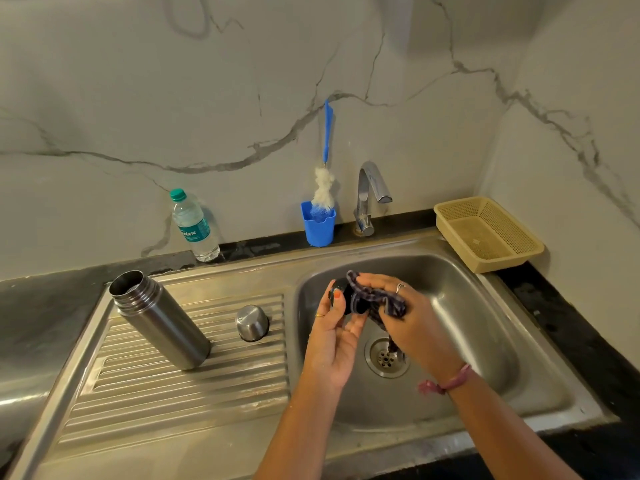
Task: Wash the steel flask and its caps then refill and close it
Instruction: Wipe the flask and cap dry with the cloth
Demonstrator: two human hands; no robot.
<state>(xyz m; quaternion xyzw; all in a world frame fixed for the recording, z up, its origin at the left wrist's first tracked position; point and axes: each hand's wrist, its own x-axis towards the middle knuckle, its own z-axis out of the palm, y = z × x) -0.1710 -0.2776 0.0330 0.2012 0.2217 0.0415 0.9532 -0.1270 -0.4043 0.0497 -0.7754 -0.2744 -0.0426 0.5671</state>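
The steel flask (159, 318) stands open-mouthed on the ribbed drainboard (180, 382), left of the basin. Its steel outer cap (252, 322) sits upside down on the drainboard nearby. Over the sink basin (485, 341), my left hand (334, 337) holds the black inner cap (346, 296) between thumb and fingers. My right hand (412, 320) grips a dark striped cloth (377, 297) and presses it against that cap. Part of the cap is hidden by the cloth.
A plastic water bottle (194, 225) stands by the wall at the back left. A blue cup (318, 223) holds a bottle brush (325, 168) beside the tap (370, 199). A beige basket (488, 233) sits at the back right. The drain (385, 358) lies under my hands.
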